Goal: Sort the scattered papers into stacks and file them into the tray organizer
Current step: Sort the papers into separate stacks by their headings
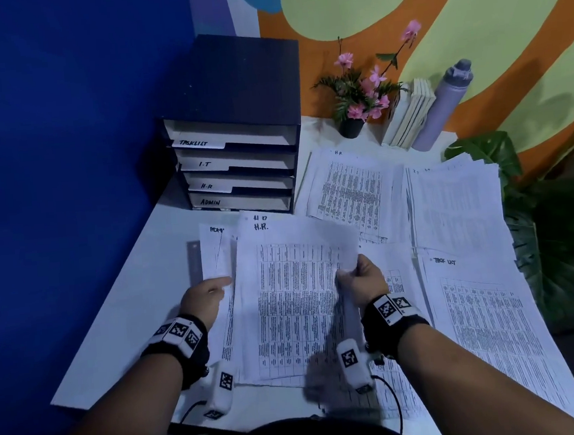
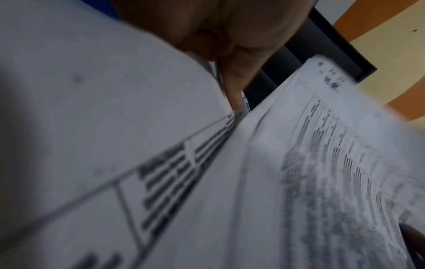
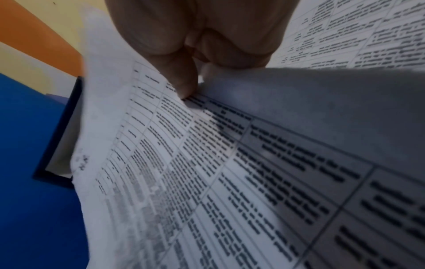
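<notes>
A dark tray organizer (image 1: 231, 94) stands at the back left, its slots labelled TASKLIST, I.T, H.R and ADMIN. Between my hands lies a pile of printed sheets topped by one marked H.R. (image 1: 292, 302). My right hand (image 1: 359, 275) pinches that top sheet's right edge, which curls upward; the right wrist view shows the thumb (image 3: 181, 78) pressed on the printed table (image 3: 207, 163). My left hand (image 1: 212, 293) grips the left edge of sheets marked ADMIN (image 1: 218, 253), which stick out from under the pile. In the left wrist view a finger (image 2: 232, 87) dips between two sheets.
Three more paper stacks lie to the right: one marked H.R (image 1: 349, 192), one further right (image 1: 456, 204), one marked TASK LIST (image 1: 486, 321). A flower pot (image 1: 352, 126), books (image 1: 411, 115) and a grey bottle (image 1: 441, 105) line the back wall. Large green leaves (image 1: 554, 230) border the right edge.
</notes>
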The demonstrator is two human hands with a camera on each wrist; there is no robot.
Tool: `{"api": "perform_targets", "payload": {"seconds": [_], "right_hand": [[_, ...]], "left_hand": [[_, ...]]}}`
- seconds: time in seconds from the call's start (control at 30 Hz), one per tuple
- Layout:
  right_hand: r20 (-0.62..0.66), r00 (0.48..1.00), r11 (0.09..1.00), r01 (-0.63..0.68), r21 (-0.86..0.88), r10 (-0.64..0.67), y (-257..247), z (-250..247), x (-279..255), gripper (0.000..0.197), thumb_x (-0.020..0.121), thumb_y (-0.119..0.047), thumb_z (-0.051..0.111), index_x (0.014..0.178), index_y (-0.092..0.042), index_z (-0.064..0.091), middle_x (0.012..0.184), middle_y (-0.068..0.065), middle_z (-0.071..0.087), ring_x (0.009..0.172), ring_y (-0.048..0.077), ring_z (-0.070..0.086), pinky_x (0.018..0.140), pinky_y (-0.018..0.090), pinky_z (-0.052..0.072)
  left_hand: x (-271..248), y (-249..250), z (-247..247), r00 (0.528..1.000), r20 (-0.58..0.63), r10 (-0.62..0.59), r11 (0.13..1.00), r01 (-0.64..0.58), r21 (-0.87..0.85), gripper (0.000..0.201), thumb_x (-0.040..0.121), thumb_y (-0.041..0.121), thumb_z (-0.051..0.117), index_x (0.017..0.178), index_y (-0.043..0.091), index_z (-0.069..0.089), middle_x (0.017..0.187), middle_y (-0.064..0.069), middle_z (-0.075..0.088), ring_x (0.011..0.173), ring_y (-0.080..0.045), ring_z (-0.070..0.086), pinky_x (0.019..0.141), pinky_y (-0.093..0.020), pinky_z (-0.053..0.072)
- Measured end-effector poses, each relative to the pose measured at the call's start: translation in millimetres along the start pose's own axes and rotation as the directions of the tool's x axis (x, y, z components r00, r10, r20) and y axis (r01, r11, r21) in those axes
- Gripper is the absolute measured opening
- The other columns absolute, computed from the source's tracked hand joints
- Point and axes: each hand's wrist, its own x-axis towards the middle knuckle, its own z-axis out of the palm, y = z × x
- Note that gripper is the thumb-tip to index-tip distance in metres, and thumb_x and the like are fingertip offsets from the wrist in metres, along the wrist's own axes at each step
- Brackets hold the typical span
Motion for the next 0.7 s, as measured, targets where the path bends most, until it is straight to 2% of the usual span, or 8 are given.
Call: {"api": "perform_targets", "payload": {"seconds": [0.03,0.1,0.2,0.33,0.4,0.53,0.63,0.7], "right_hand": [[0.009,1.000,1.000,0.022,0.001,-0.022,-1,2,0,0.012,0.086,-0.001,0.058,0.092,-0.012,0.059,0.070,0.008,0.063,0.061,0.022,0.056,0.058,0.031,0.049],[0.036,0.998,0.999,0.053,-0.010,-0.053,-6,6,-3,0.012,0.088,-0.005,0.059,0.088,-0.017,0.058,0.071,0.005,0.063,0.064,0.021,0.058,0.061,0.032,0.052],[0.067,0.995,0.997,0.074,-0.005,-0.074,-12,16,-7,0.007,0.089,-0.012,0.062,0.091,-0.018,0.059,0.072,0.002,0.064,0.065,0.020,0.058,0.061,0.031,0.050],[0.222,0.975,0.982,0.056,-0.181,-0.014,-4,21,-6,0.032,0.083,-0.046,0.062,0.104,-0.022,0.057,0.087,0.003,0.063,0.082,0.023,0.061,0.074,0.037,0.053],[0.273,0.961,0.950,0.040,-0.310,0.048,0,20,-11,0.012,0.089,-0.031,0.059,0.091,-0.021,0.051,0.080,0.000,0.054,0.075,0.018,0.056,0.066,0.030,0.051],[0.133,0.990,0.953,-0.003,-0.304,0.046,6,8,-4,0.022,0.086,0.004,0.044,0.080,-0.016,0.050,0.075,0.006,0.054,0.070,0.024,0.056,0.059,0.042,0.056],[-0.066,0.994,0.990,-0.092,-0.111,0.085,2,-20,17,0.024,0.093,0.003,0.039,0.091,-0.016,0.054,0.078,0.011,0.056,0.066,0.026,0.057,0.056,0.039,0.056],[-0.202,0.978,0.990,-0.082,-0.115,0.058,-3,-44,31,0.021,0.095,0.000,0.040,0.104,-0.013,0.054,0.082,0.015,0.055,0.069,0.030,0.059,0.063,0.042,0.055]], "left_hand": [[-1,3,1,0.999,0.014,-0.037,0.999,0.037,-0.024,0.031,0.092,0.036,0.052,0.111,0.018,0.069,0.124,-0.002,0.058,0.115,-0.023,0.055,0.091,-0.024,0.039],[-3,7,3,0.997,0.006,-0.074,0.997,0.074,-0.032,0.049,0.090,0.060,0.045,0.107,0.020,0.067,0.107,0.000,0.057,0.110,-0.024,0.053,0.088,-0.031,0.039],[-5,8,6,0.998,-0.056,-0.025,0.997,0.030,0.076,0.040,0.089,0.043,0.061,0.114,0.012,0.063,0.114,-0.006,0.062,0.112,-0.025,0.055,0.092,-0.030,0.041],[0,9,1,0.989,-0.127,-0.075,0.992,0.087,0.089,0.040,0.093,0.032,0.058,0.121,0.005,0.058,0.127,-0.015,0.059,0.116,-0.030,0.055,0.096,-0.034,0.041],[2,11,-1,0.984,-0.153,-0.096,0.992,0.107,0.069,0.040,0.092,0.036,0.058,0.118,0.005,0.060,0.124,-0.013,0.061,0.114,-0.030,0.055,0.095,-0.034,0.042],[3,9,1,0.981,-0.168,-0.094,0.994,0.101,0.031,0.023,0.085,0.030,0.070,0.099,0.012,0.066,0.104,-0.002,0.062,0.093,-0.020,0.057,0.084,-0.026,0.042],[6,1,1,0.979,-0.179,-0.095,0.985,0.118,0.127,0.020,0.084,0.016,0.071,0.101,0.017,0.060,0.104,-0.005,0.063,0.071,-0.016,0.053,0.072,-0.023,0.040],[9,-5,0,0.980,-0.173,-0.101,0.979,0.129,0.159,0.031,0.084,0.014,0.070,0.110,0.020,0.056,0.111,-0.007,0.061,0.074,-0.018,0.054,0.073,-0.024,0.041]]}}
